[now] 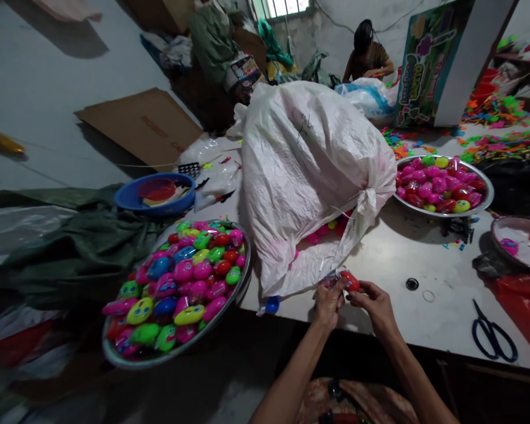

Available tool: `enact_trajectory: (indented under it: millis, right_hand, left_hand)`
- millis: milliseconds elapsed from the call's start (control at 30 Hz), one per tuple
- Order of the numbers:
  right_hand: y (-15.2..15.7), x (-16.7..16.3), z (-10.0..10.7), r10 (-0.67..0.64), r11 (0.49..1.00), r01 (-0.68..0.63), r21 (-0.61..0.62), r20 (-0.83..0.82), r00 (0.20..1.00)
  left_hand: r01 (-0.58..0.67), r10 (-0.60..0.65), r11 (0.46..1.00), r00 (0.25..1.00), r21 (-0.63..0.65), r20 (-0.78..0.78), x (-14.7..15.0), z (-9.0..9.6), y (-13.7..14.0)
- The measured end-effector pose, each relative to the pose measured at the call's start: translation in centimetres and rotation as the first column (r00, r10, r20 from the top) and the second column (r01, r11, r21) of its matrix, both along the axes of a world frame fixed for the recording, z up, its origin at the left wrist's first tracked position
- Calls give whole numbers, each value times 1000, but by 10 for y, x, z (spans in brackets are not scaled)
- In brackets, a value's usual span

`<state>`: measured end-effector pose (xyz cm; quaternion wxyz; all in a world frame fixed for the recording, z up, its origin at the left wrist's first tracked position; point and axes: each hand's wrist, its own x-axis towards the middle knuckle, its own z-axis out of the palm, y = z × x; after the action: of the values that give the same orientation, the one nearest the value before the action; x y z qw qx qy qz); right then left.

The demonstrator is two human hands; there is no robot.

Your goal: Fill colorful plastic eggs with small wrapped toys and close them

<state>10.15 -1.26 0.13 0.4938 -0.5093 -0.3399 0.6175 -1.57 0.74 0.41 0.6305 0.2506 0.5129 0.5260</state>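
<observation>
At the table's front edge, a small red egg-shaped plastic toy (350, 281) is held between my two hands. My right hand (377, 309) pinches its right side with thumb and fingertips. My left hand (329, 305) is closed on a crumpled clear plastic wrapper (330, 278) against the toy's left side; how far the wrapper covers the toy I cannot tell. Just beyond my hands stands a big white woven sack (309, 159), tied at one corner, with pink and other bright toys showing at its opening. A blue toy (272, 304) lies by the sack's lower left corner.
Left is a metal basin (176, 357) heaped with wrapped colourful toys; another basin (486, 203) stands at right. Scissors (490, 335), a black disc (412, 284) and a ring (428, 296) lie on the table (380, 259). A blue bowl (128, 203) sits at left. Another person (366, 56) sits far back.
</observation>
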Motion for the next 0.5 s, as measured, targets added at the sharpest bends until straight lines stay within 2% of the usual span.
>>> enact_trajectory:
  millis: [100, 167, 233, 367, 500]
  right_hand:
    - [-2, -2, -1, -85, 976, 21, 218, 292, 953]
    - [-2, 0, -3, -168, 928, -24, 372, 475, 864]
    - [-2, 3, -4, -224, 884, -86, 459, 578, 784]
    - [-3, 11, -3, -241, 850, -171, 498, 656, 716]
    - [-1, 15, 4, -252, 880, -152, 451, 712, 655]
  left_hand:
    - [16, -16, 999, 1000, -34, 0, 3, 0, -1]
    - [31, -28, 997, 998, -67, 49, 5, 2, -1]
    - [76, -67, 994, 992, -79, 105, 6, 6, 0]
    - [173, -151, 979, 972, -112, 180, 8, 13, 0]
    - [243, -215, 957, 961, -156, 175, 7, 14, -3]
